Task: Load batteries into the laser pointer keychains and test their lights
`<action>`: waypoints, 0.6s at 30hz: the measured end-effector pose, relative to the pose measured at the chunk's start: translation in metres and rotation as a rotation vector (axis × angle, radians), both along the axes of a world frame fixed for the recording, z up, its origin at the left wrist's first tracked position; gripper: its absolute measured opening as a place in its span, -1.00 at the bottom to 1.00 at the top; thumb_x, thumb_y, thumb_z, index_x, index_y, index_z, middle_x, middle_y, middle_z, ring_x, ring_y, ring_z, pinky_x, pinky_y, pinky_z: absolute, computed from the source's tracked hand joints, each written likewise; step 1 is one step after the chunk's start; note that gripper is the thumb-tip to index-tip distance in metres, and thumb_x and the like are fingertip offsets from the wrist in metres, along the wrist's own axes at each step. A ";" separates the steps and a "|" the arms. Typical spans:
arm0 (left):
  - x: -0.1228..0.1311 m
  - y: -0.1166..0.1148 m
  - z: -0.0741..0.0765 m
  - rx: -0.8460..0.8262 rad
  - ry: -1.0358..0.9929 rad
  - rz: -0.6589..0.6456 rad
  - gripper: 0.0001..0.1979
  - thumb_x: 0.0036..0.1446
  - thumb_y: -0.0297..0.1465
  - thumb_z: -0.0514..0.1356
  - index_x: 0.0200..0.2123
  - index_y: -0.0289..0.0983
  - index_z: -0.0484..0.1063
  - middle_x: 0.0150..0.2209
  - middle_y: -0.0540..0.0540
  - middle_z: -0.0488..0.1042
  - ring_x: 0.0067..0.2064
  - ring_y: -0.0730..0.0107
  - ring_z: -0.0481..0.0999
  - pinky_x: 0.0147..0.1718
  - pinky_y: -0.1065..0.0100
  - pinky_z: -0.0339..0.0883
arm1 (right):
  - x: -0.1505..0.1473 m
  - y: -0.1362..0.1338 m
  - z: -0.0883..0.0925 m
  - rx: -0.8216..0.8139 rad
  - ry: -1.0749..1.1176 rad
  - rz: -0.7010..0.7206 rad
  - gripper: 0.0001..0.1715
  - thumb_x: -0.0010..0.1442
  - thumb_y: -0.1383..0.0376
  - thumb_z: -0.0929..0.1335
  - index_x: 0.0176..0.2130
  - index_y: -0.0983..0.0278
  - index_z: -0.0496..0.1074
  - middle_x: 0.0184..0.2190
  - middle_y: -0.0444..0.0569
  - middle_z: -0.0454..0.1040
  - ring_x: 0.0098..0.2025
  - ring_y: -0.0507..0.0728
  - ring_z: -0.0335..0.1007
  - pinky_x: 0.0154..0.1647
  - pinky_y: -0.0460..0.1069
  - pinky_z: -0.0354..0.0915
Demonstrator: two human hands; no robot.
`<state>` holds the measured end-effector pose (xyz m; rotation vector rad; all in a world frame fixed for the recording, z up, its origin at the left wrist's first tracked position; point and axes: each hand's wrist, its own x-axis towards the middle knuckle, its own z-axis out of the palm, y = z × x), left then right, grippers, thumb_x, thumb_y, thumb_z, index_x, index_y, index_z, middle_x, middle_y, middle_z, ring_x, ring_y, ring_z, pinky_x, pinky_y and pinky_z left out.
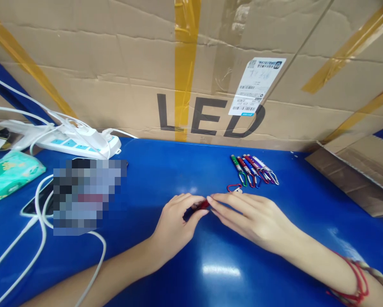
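Note:
Both hands meet over a small red keychain flashlight low above the blue table. My left hand pinches its dark end between thumb and fingers. My right hand has its fingers closed together on the other end, beside the light's red carabiner clip. Just behind lies a row of several more keychain flashlights in green, red, blue and silver, side by side with their clips pointing to the right.
A large cardboard box marked LED walls off the back. A white power strip with cables, a green tissue pack and a phone under a blurred patch sit at the left. A cardboard flap lies at the right.

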<state>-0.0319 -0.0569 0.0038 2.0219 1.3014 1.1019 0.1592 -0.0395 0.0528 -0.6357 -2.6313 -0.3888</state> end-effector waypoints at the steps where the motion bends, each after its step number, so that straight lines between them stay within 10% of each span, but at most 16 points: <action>1: 0.000 0.000 0.000 0.001 -0.003 -0.003 -0.93 0.11 -0.45 0.17 -0.31 -0.24 0.45 -0.43 0.01 0.50 -0.40 0.44 0.45 -0.35 0.38 0.32 | 0.000 0.001 0.002 -0.037 0.030 0.007 -0.74 0.28 0.39 0.21 -0.20 0.34 0.47 -0.24 0.01 0.54 -0.33 0.06 0.47 -0.35 -0.06 0.42; 11: 0.001 0.000 0.008 -0.039 -0.107 0.030 -0.89 0.08 -0.49 0.20 -0.27 -0.24 0.44 -0.40 0.02 0.51 -0.37 0.47 0.45 -0.36 0.44 0.30 | 0.055 0.047 0.001 -0.399 -0.166 -0.479 -0.83 -0.06 0.22 0.46 -0.37 0.18 0.49 -0.36 -0.10 0.53 -0.43 0.14 0.46 -0.63 -0.05 0.25; 18: 0.002 -0.002 0.008 -0.057 -0.118 0.013 -0.89 0.09 -0.49 0.19 -0.27 -0.25 0.44 -0.38 0.01 0.51 -0.36 0.49 0.45 -0.35 0.45 0.30 | 0.054 0.063 -0.018 -0.770 -0.052 -0.314 -0.85 0.08 0.40 0.33 -0.32 0.29 0.51 -0.38 -0.05 0.55 -0.39 0.07 0.48 -0.37 -0.06 0.40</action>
